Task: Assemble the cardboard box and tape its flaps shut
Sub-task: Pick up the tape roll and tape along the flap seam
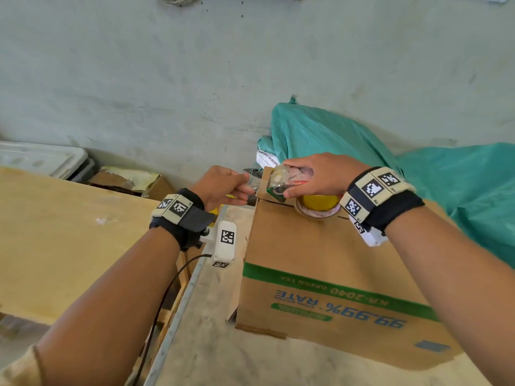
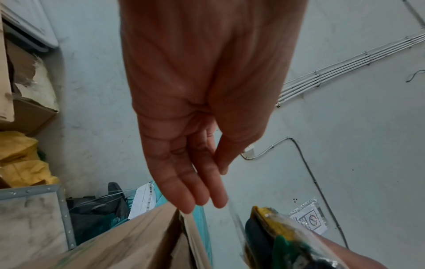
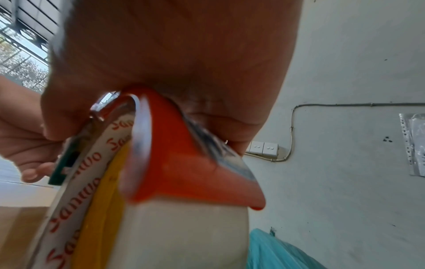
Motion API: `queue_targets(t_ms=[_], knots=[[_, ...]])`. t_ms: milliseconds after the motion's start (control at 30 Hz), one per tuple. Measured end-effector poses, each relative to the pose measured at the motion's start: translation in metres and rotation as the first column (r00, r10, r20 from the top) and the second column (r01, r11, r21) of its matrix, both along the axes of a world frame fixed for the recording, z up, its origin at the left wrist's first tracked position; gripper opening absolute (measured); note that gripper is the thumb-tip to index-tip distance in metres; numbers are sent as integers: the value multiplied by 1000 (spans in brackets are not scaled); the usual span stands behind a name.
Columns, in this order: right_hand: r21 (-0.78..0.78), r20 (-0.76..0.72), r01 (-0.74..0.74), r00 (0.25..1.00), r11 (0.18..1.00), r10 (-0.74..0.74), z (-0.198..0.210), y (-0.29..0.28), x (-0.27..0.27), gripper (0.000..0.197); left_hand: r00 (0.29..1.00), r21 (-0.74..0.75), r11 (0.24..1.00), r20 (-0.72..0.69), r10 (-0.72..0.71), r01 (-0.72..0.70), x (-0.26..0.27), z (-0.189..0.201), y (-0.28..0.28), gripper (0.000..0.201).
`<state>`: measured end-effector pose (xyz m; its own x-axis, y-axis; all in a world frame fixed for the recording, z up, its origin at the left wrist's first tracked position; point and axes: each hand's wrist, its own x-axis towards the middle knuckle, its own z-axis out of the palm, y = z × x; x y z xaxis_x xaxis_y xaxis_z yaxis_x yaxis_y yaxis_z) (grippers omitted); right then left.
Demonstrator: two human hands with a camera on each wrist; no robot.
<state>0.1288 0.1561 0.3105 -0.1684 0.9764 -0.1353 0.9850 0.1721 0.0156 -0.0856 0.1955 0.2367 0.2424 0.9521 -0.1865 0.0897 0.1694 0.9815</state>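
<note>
Gripping a tape dispenser [image 1: 292,182] atop the cardboard box [image 1: 328,274] on the desk [image 1: 211,344], the right hand [image 1: 317,174] holds firm while the left hand [image 1: 223,186] pinches the clear tape end [image 1: 252,181]; taping looks just begun, and next that strip probably needs pulling taut down the box's side.

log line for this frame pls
phase: taping | right hand: grips tape dispenser on cardboard box | left hand: pinches tape end

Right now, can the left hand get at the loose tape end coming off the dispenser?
Probably yes: the left hand already pinches the clear tape end beside the tape dispenser, which the right hand holds on the cardboard box; nothing lies between.
</note>
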Motion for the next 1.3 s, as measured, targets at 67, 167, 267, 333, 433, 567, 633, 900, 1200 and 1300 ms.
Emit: queue_targets(t_ms=[67,167,267,333,433,567,633,900,1200,1300], knots=[[-9,30,9,1000,1000,-9,-3,3,-5,85,1000,-6,1000,12,-17,17,-3,-6,3,19],[-16,55,28,998,999,-27,-7,5,-10,83,999,-19,999,34,-36,37,-5,-15,6,17],[-18,62,42,997,999,-41,-9,7,-13,83,997,-48,998,63,-49,52,-7,-21,10,16],[-25,71,46,997,999,-44,-10,8,-14,83,995,-61,996,79,-58,63,-9,-25,11,16],[-38,85,42,996,998,-39,-11,10,-16,83,994,-73,995,92,-66,73,-11,-28,11,16],[-66,105,37,994,997,-30,-10,16,-22,85,991,-90,993,111,-70,80,-14,-33,11,17],[-82,97,37,995,996,-29,-9,17,-23,84,990,-97,992,122,-72,84,-15,-34,11,16],[-107,103,36,994,994,-25,-10,18,-28,80,987,-115,990,147,-68,85,-17,-42,5,14],[-88,113,37,993,995,-27,-14,20,-26,81,986,-130,988,159,-56,78,-14,-47,4,15],[-88,111,41,993,995,-31,-14,21,-25,82,984,-140,987,168,-54,78,-13,-49,4,14]])
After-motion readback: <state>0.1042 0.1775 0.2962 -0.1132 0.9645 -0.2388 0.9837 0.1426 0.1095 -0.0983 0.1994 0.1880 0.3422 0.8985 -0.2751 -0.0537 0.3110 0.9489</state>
